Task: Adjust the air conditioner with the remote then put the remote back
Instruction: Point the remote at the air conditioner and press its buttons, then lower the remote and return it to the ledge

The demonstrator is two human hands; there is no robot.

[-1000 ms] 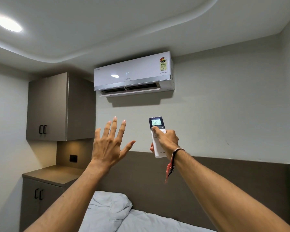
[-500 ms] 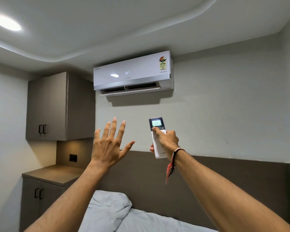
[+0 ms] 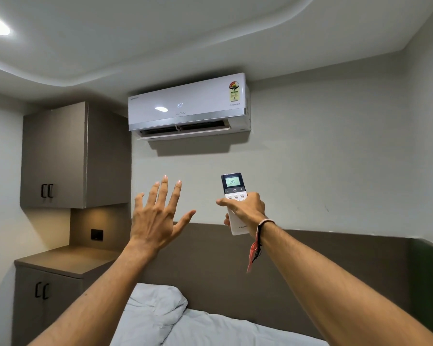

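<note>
Right hand (image 3: 245, 211) grips the remote (image 3: 235, 203) around its lower half, fingers wrapped behind and the thumb laid across the front just below the round buttons, not on any of them. Its top end with the small screen stands clear above the fist and points up toward the AC unit (image 3: 189, 106) mounted high on the wall, well apart from it. Both the remote's screen and the unit's front panel read 20. Left hand (image 3: 158, 218) is raised beside it, empty, fingers spread, palm facing the wall, touching nothing. Judging from the matched readings and the thumb off the keys, the adjusting step looks finished or close to it, with the return step not yet started. Where the remote belongs cannot be told; no holder shows on the wall, and the countertop (image 3: 68, 258) at lower left is only a possible spot. The next move likely calls for lowering the arm while keeping a firm hold, then setting the remote down flat rather than dropping it onto the bed (image 3: 210, 328) below.
</note>
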